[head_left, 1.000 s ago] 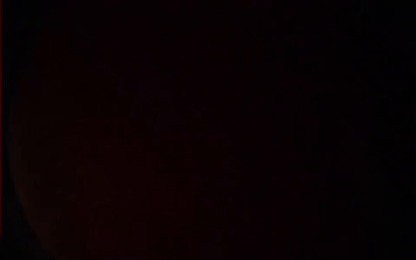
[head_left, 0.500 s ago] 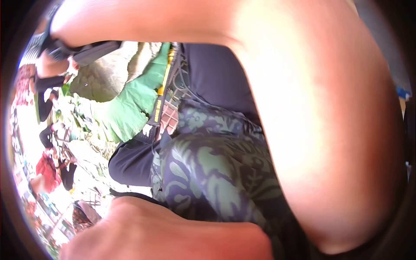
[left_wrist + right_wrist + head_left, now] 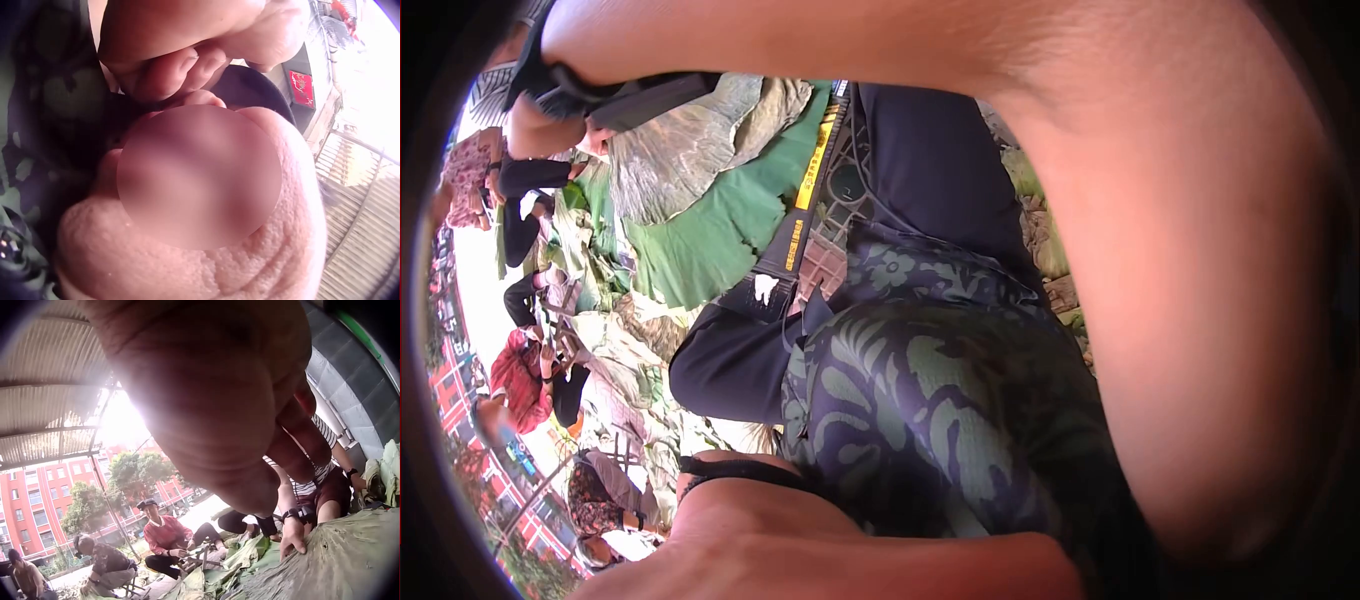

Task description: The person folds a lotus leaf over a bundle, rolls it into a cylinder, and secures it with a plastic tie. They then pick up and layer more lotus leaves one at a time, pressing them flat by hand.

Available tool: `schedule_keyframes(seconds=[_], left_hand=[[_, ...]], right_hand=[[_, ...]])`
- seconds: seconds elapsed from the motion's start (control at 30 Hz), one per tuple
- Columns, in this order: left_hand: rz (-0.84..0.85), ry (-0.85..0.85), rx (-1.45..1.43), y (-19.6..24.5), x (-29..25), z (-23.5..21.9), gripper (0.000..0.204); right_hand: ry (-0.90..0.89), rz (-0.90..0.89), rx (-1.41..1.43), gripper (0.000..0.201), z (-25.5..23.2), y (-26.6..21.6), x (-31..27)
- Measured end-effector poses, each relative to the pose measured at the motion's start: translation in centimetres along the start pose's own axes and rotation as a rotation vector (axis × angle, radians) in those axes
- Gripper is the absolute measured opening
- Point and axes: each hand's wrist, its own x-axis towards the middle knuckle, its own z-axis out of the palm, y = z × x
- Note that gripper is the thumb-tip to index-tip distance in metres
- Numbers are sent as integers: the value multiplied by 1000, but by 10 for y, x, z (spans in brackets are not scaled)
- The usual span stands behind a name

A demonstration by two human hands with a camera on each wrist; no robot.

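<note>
In the left wrist view the left hand (image 3: 206,37) is raised close beside a head (image 3: 219,275), fingers (image 3: 172,75) bent; whether they hold anything is hidden. The palm and heel of the right hand (image 3: 206,406) loom large in the right wrist view. Its fingers (image 3: 303,450) hang loosely bent, with no held thing visible. Beyond and below that hand spreads a large wrinkled leaf (image 3: 331,559). The head view has the same grey-green leaf (image 3: 680,150) lying over a smoother green leaf (image 3: 700,250), near a black wrist device (image 3: 660,100).
Bare arms frame the head view's top, right and bottom. Patterned cloth (image 3: 900,390) covers the lap, beside a black strip with yellow markings (image 3: 815,170). More leaves (image 3: 615,350) lie around. Several people sit nearby, one in red (image 3: 169,534). A corrugated roof (image 3: 50,381) hangs overhead.
The head view was dark a second ago and overexposed half a second ago; its colours are clearer now. The leaves and lap have shifted slightly right within it.
</note>
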Motion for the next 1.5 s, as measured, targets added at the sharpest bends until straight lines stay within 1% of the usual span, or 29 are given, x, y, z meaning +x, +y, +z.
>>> schedule_keyframes(seconds=[0.1, 0.2, 0.23, 0.3, 0.33, 0.37, 0.43, 0.73, 0.87, 0.93, 1.03, 1.07, 1.17, 1.2, 1.23, 1.27, 1.37, 1.4, 1.43, 1.5], left_hand=[[-24, -38, 0, 9, 13, 0, 31], [-58, -89, 7, 7, 21, -1, 32], [-75, -143, -19, -1, 32, -2, 32], [-173, -310, -134, -23, 66, 1, 32], [-208, -385, -155, -28, 79, 5, 33], [-221, -422, -154, -28, 86, 7, 33], [-217, -400, -167, -28, 80, 9, 33], [-162, -479, -187, -30, 91, 15, 35], [-132, -484, -201, -36, 103, 9, 36], [-112, -449, -188, -36, 103, 5, 36], [-54, -342, -133, -30, 95, -4, 37], [-35, -299, -107, -26, 91, -7, 37], [9, -246, -49, -19, 93, -11, 37], [11, -243, -46, -1, 39, 5, 38], [16, -233, -31, 4, 35, -4, 38], [18, -242, 3, -2, 18, -27, 38], [39, -245, 97, -1, -27, -36, 39], [54, -261, 140, 4, -33, -39, 39], [85, -245, 152, 44, 20, 13, 39], [122, -284, 234, 60, 16, 23, 39]], right_hand=[[15, 2, -11, 25, -10, 20, 3], [41, 15, -30, 26, -16, 39, -8], [26, 55, -56, 26, -12, 60, -17], [-35, 238, -107, 27, -5, 127, -64], [-38, 303, -142, 27, -14, 150, -85], [-30, 320, -163, 28, -21, 159, -93], [-40, 283, -139, 28, -10, 157, -86], [-70, 180, -203, 31, 2, 188, -84], [-90, 116, -207, 32, 18, 207, -85], [-82, 49, -187, 33, 26, 202, -74], [-47, -112, -137, 34, 45, 178, -41], [-28, -172, -118, 34, 48, 165, -29], [12, -294, -107, 35, 49, 153, -5], [17, -312, -103, 36, 47, 95, 12], [31, -339, -101, 36, 52, 92, 26], [60, -361, -120, 36, 71, 85, 38], [133, -448, -162, 37, 78, 40, 60], [160, -479, -197, 38, 64, 30, 65], [158, -528, -200, 38, -15, 49, 56], [202, -590, -278, 39, -48, 37, 66]])
